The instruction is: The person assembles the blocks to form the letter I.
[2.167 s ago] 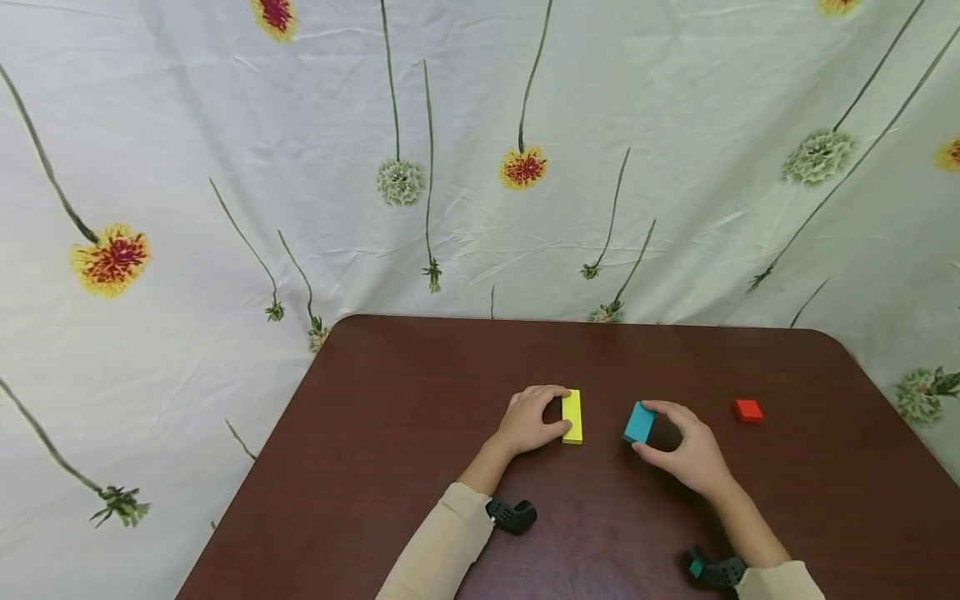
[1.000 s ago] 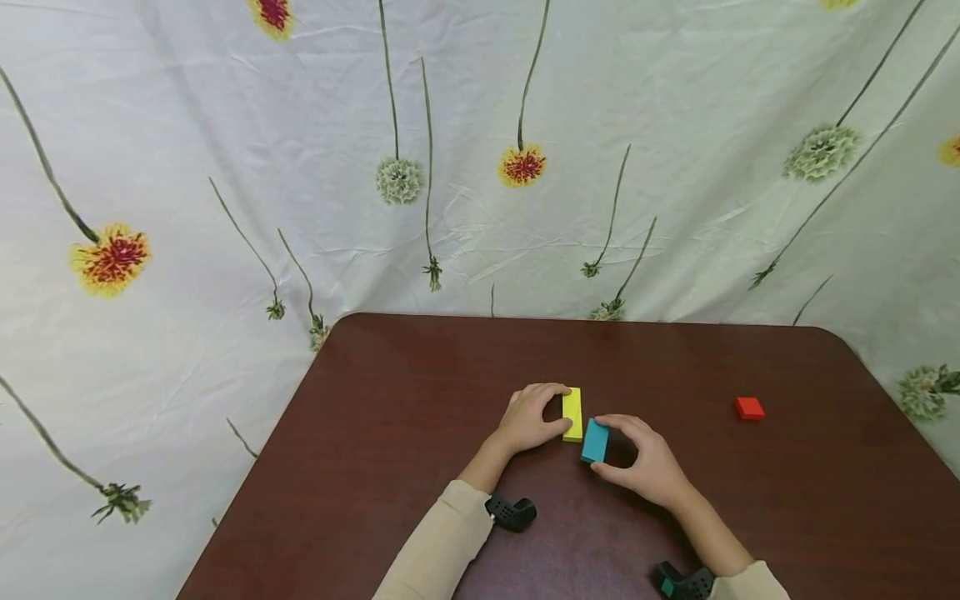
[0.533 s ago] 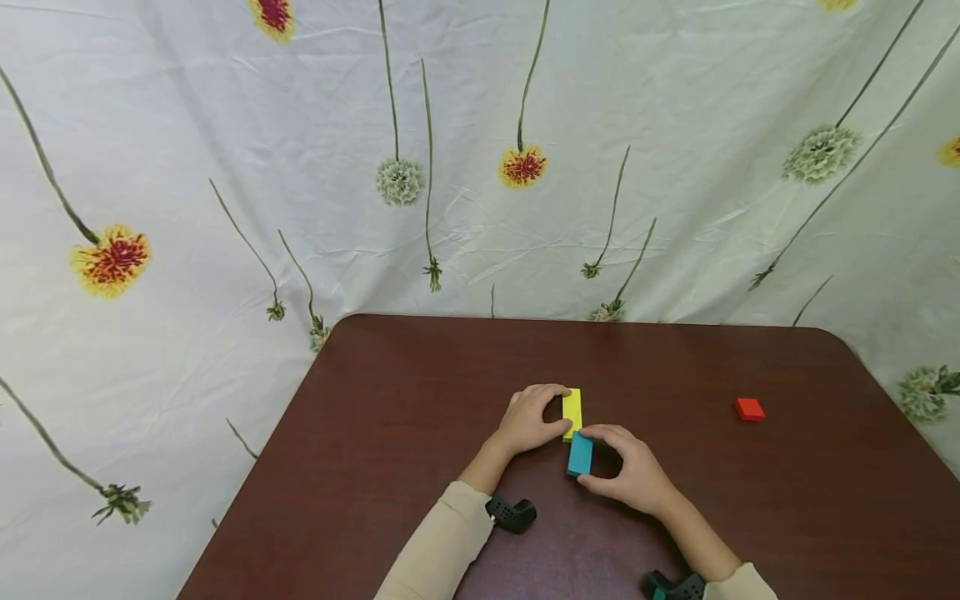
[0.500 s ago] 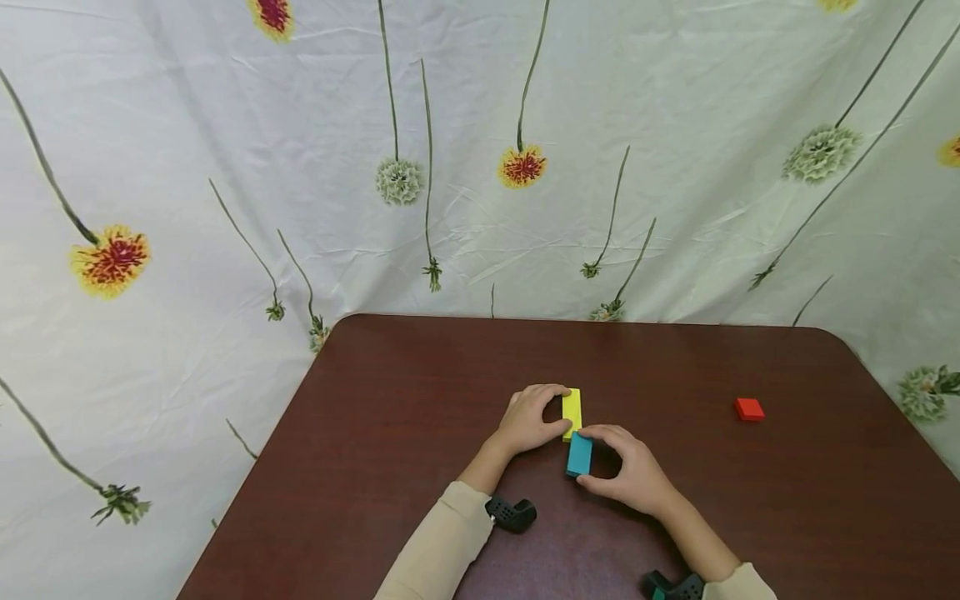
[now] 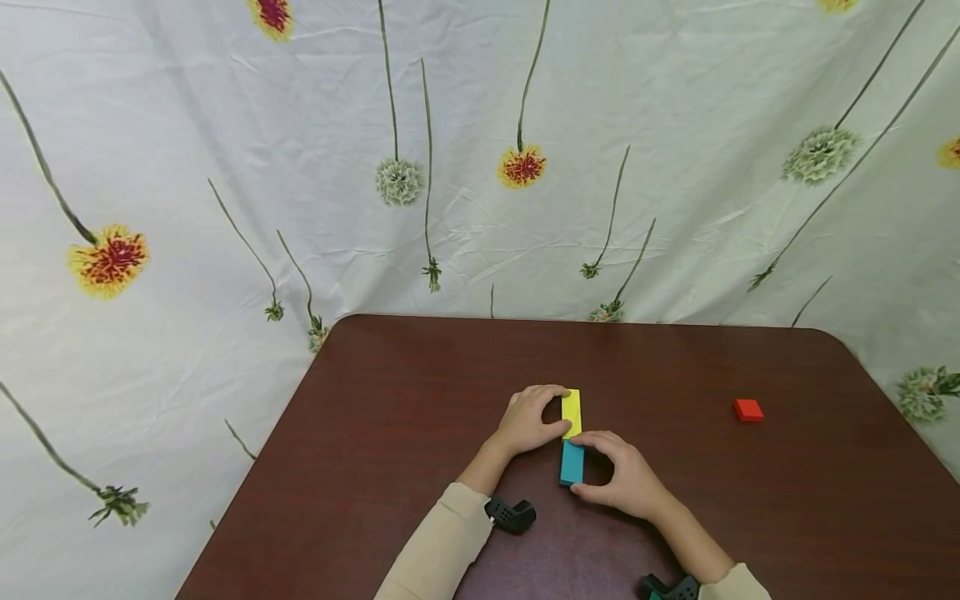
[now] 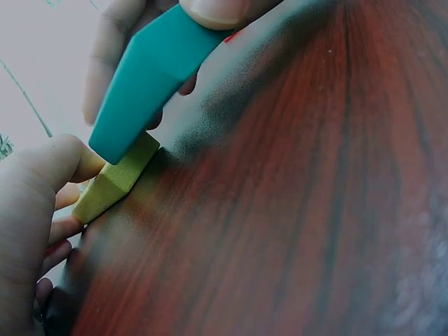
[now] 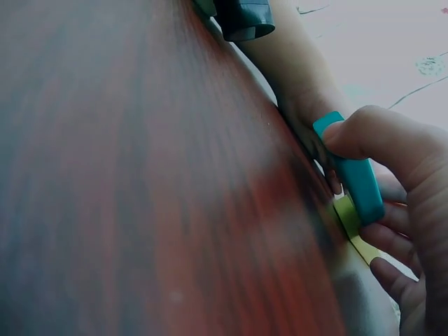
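A yellow rectangular block (image 5: 573, 408) lies lengthwise on the dark wooden table (image 5: 420, 417). My left hand (image 5: 527, 421) holds it from the left, thumb at its near end and fingers at its far end. The blue block (image 5: 572, 465) is pinched end to end between the thumb and fingers of my right hand (image 5: 628, 477). In the head view it lines up with the yellow block's near end. The left wrist view has the blue block (image 6: 154, 77) raised off the table, tilted, its lower end right at the yellow block (image 6: 119, 178).
A small red block (image 5: 748, 410) sits apart on the right side of the table. Black wrist-worn devices, such as the left one (image 5: 512, 515), are strapped on both wrists. A white cloth with printed flowers (image 5: 465, 208) hangs behind the table's far edge.
My right hand has carried the blue block leftward and nearer to me, from right of the yellow block to its near end. The left hand and yellow block have stayed put.
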Tool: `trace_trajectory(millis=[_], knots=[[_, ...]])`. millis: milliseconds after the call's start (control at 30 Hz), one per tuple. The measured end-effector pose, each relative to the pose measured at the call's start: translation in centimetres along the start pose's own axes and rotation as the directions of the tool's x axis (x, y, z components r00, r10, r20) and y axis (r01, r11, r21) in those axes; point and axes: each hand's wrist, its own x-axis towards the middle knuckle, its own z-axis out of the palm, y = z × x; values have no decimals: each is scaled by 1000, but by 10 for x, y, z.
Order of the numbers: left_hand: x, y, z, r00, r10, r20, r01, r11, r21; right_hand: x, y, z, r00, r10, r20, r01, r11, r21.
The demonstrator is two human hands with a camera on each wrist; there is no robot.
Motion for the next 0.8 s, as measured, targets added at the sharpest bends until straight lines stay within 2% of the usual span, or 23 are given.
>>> trace_trajectory(millis=[233, 400, 800], knots=[[-1, -2, 2, 999, 35, -24, -35, 999, 3, 0, 2, 2, 1000, -13, 22, 14, 1000, -7], [-1, -1, 0, 1000, -5, 7, 5, 1000, -3, -1, 4, 3, 999, -14, 42, 14, 1000, -12], [0, 2, -1, 1000, -17, 23, 17, 1000, 10, -2, 6, 3, 998, -35, 54, 37, 999, -25]])
